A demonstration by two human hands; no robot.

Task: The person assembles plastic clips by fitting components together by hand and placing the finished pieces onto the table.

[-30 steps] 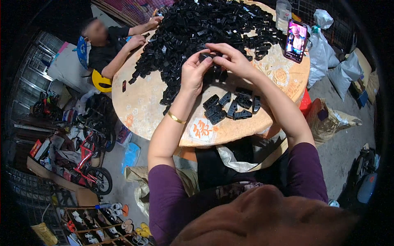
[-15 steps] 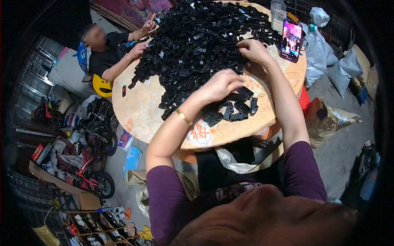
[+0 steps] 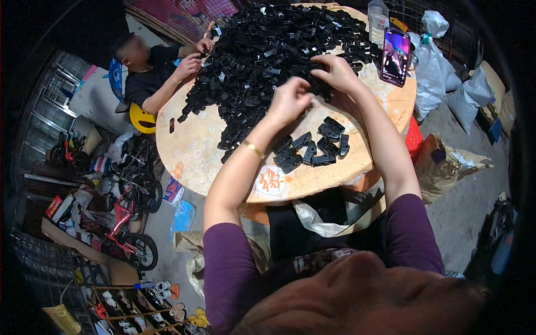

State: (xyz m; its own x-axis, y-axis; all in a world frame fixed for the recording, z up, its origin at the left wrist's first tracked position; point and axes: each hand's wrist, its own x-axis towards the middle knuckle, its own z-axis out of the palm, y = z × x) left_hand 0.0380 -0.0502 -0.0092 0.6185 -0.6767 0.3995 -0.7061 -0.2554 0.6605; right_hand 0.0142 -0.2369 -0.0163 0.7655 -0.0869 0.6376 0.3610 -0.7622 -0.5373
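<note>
A big heap of small black plastic parts (image 3: 268,50) covers the far half of a round table (image 3: 195,151) with a patterned tan cloth. My left hand (image 3: 287,103), a gold bangle on its wrist, is curled at the heap's near edge. My right hand (image 3: 336,72) lies just beside it with fingers bent onto the heap. Both hands meet on a black part (image 3: 318,86) between them. A small separate group of black parts (image 3: 312,148) lies on the cloth below my hands.
A lit phone (image 3: 396,49) leans at the table's far right. Another person's hands (image 3: 192,56) work at the heap's left side. White sacks (image 3: 446,61) stand at the right. A red bicycle (image 3: 120,223) and shoes (image 3: 167,290) are on the floor at the left.
My left hand has risen from the small group of parts up to the heap's edge. My right hand has drawn back from deeper in the heap to meet it.
</note>
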